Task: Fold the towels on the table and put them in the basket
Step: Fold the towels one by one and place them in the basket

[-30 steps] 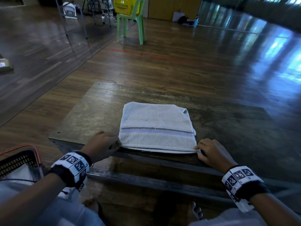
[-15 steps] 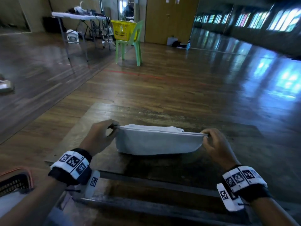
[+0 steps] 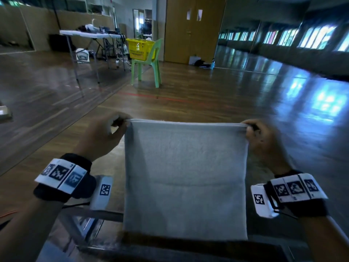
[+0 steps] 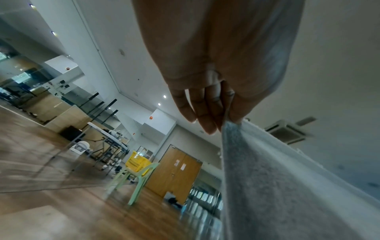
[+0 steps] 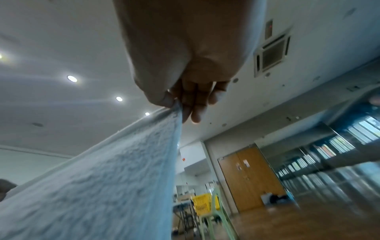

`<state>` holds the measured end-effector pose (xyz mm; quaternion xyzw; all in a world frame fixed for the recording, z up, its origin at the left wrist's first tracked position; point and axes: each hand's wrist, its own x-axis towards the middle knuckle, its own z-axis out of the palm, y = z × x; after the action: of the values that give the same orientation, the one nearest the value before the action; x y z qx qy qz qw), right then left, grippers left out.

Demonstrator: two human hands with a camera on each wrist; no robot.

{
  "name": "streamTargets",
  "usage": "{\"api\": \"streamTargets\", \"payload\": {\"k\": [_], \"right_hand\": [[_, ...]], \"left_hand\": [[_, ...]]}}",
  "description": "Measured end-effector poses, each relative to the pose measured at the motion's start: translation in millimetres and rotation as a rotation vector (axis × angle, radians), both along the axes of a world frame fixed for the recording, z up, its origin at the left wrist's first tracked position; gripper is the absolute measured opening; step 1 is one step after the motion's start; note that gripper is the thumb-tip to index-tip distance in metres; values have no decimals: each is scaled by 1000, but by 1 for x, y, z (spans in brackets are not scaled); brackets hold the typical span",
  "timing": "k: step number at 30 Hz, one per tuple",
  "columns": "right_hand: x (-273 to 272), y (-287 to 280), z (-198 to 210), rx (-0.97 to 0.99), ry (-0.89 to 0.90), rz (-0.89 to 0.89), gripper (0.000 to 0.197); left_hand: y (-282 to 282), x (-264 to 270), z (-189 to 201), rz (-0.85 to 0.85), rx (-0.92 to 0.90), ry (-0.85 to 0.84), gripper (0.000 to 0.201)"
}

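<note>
Room: wide hall with a glossy wooden floor [image 3: 217,95], mirrored walls and a pair of wooden doors [image 3: 192,31] at the far end.
Table: low, dark and worn wooden table [image 3: 105,152], its top showing to the left of the hanging cloth and its near edge running under the cloth's lower hem.
Towel: pale grey towel [image 3: 186,178] held up in the air above the table, hanging flat and roughly square, top edge pulled straight between the two hands, with a faint horizontal crease across the lower half.
Left hand: left hand [image 3: 103,137] at the towel's upper left corner; from the left wrist view the thumb and fingers [image 4: 205,113] are pressed together on the cloth edge, pinching it.
Right hand: right hand [image 3: 264,142] at the upper right corner, thumb and fingers [image 5: 195,104] closed together on the hem, pinching it likewise.
Wrists: each carries a black band with white printed marker tags, left wristband [image 3: 60,175] and right wristband [image 3: 296,189].
Far side: yellow basket [image 3: 139,48] standing on the seat of a green plastic chair [image 3: 147,63], well apart from the table and towel.
Beside the chair: folding table [image 3: 90,34] with gear piled on top, to the chair's left.
</note>
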<state>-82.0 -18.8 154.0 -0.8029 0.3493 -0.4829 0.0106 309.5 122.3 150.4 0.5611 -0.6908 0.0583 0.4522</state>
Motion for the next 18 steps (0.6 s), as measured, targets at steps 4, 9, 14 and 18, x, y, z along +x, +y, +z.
{"api": "streamTargets", "payload": {"k": [4, 9, 14, 18], "right_hand": [[8, -27, -40, 124, 122, 17, 25], [16, -33, -72, 118, 198, -13, 31], [10, -25, -115, 252, 506, 9, 22], [-1, -7, -138, 196, 666, 110, 15]], "left_hand": [[-20, 8, -36, 69, 174, -12, 25], [-24, 11, -62, 148, 159, -157, 12], [-11, 5, -91, 126, 461, -369, 9], [11, -6, -119, 53, 728, -569, 12]]}}
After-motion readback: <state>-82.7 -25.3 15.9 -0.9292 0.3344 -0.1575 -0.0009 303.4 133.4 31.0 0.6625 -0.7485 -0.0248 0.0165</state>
